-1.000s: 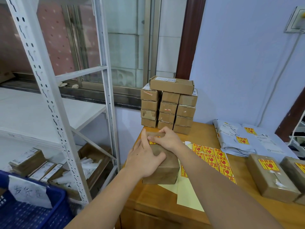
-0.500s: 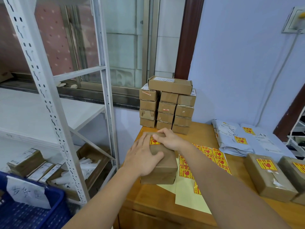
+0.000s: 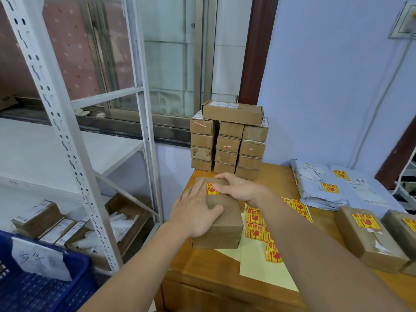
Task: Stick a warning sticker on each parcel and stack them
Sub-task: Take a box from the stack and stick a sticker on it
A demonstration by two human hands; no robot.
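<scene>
Our left hand lies flat, fingers straight, on the brown parcel at the table's left edge; our right hand presses its yellow warning sticker with straight fingers.

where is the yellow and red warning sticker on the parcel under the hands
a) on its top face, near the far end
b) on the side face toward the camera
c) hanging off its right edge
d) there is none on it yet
a: the warning sticker lies on the top face of the parcel, toward its far end, showing between the left hand and the right hand, which both rest on the parcel's top.
</scene>
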